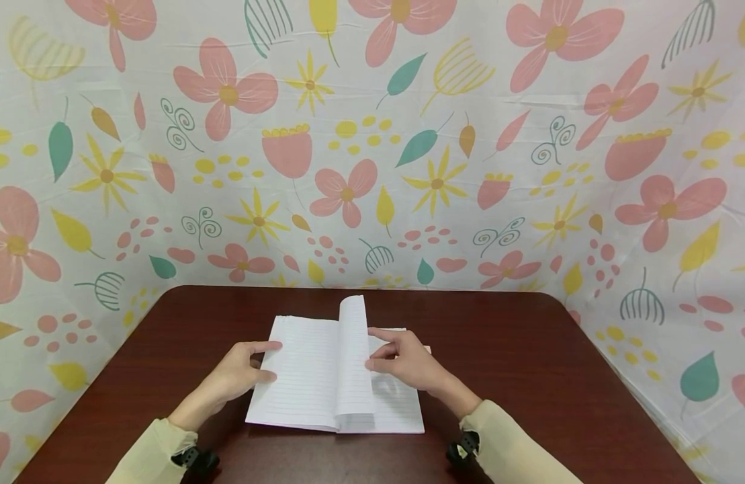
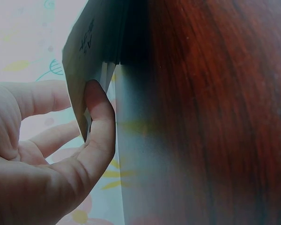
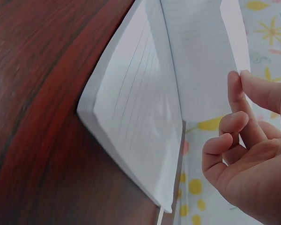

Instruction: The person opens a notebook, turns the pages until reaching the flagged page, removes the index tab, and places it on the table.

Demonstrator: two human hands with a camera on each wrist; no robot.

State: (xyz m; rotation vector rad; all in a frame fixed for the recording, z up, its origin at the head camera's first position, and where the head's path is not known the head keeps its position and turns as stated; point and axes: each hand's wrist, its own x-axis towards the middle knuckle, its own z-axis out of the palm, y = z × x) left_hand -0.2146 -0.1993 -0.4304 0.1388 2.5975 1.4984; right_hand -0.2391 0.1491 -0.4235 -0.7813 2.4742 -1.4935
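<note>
An open notebook [image 1: 299, 376] with lined white pages lies on the table in the head view. My left hand [image 1: 233, 373] grips its left edge, and in the left wrist view the thumb and fingers [image 2: 100, 131] stand on either side of that edge. Small dark handwriting [image 2: 86, 37] shows on the notebook's side there. A lifted page [image 1: 354, 376] stands curled up near the middle of the notebook. My right hand [image 1: 411, 359] pinches this page's free edge between thumb and index finger, as the right wrist view shows; its other fingers are bent.
The dark reddish-brown table [image 1: 505, 376] has rounded far corners. Behind it and at both sides hangs a white cloth [image 1: 372, 228] printed with flowers and leaves. A black strap device [image 1: 193, 460] sits on each wrist, by the pale sleeves [image 1: 157, 447].
</note>
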